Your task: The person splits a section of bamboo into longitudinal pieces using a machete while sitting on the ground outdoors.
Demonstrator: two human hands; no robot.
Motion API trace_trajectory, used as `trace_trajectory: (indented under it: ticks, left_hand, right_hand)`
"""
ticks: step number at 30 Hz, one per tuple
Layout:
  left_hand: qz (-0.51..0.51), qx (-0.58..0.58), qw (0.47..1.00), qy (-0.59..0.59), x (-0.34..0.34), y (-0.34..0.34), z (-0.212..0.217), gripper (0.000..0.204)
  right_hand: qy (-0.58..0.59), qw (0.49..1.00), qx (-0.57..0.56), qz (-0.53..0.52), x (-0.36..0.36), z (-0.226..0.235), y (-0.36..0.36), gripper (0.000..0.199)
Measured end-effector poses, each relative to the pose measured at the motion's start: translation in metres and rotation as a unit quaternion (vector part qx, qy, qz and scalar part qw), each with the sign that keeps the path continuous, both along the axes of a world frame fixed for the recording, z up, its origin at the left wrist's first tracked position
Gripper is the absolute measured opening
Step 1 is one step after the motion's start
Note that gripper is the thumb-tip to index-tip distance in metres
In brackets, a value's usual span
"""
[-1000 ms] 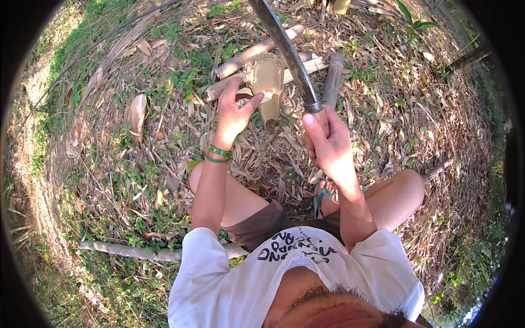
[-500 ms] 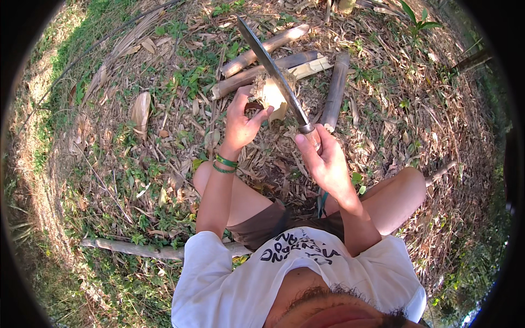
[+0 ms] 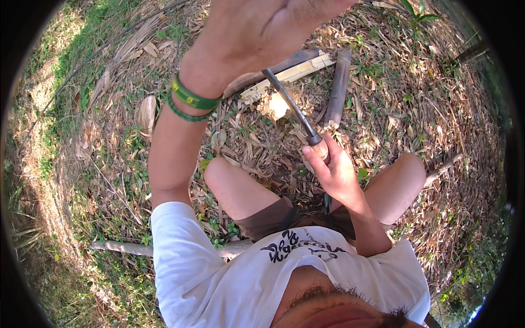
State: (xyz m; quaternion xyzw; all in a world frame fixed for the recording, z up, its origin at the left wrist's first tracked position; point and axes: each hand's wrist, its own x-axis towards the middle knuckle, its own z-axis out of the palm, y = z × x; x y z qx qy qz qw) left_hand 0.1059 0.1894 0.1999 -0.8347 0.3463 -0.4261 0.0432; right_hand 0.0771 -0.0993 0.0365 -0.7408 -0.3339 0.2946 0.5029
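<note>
My right hand [image 3: 339, 167] is wrapped around the wooden handle of a machete [image 3: 292, 105], held in front of my knees. Its metal blade slants up to the left, and its far part is hidden behind my left hand [image 3: 257, 38]. That left hand is raised close to the camera, above the blade, and its fingers are cut off by the top edge. Below the blade, a pale heap of wood shavings [image 3: 277, 107] lies on the ground. A split length of pale bamboo [image 3: 292, 75] lies just beyond it.
A dark bamboo pole [image 3: 338, 87] lies to the right of the shavings, and another bamboo pole [image 3: 301, 57] lies behind the split piece. A long stick [image 3: 123, 247] lies at my left side. Dry leaves and small green plants cover the ground around my crossed legs.
My left hand has left the pale shavings and risen toward the camera, now covering the blade's far part. The shavings now lie on the ground. My right hand keeps its grip on the machete.
</note>
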Motion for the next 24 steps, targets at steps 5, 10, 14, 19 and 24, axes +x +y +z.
trace_trajectory:
  ticks: [5, 10, 14, 19, 24]
  left_hand:
    - [0.223, -0.094, 0.955, 0.174, -0.012, -0.021, -0.034, 0.070]
    - [0.027, -0.112, 0.992, -0.048, 0.007, -0.008, 0.007, 0.061]
    - [0.268, -0.095, 0.932, 0.223, -0.031, -0.009, -0.083, 0.060]
    - [0.161, -0.072, 0.984, -0.011, 0.003, -0.013, -0.024, 0.064]
    - [0.306, -0.065, 0.898, 0.310, -0.022, -0.014, -0.092, 0.064]
  right_hand:
    - [-0.045, 0.995, -0.082, 0.020, -0.007, 0.022, 0.008, 0.034]
    - [-0.043, 0.996, -0.081, 0.006, -0.011, 0.014, -0.002, 0.033]
    - [-0.041, 0.998, -0.045, 0.014, -0.006, 0.016, 0.002, 0.032]
    - [-0.037, 0.996, -0.076, 0.018, -0.005, 0.015, -0.004, 0.032]
    - [-0.024, 0.997, -0.067, 0.019, -0.006, 0.027, -0.004, 0.031]
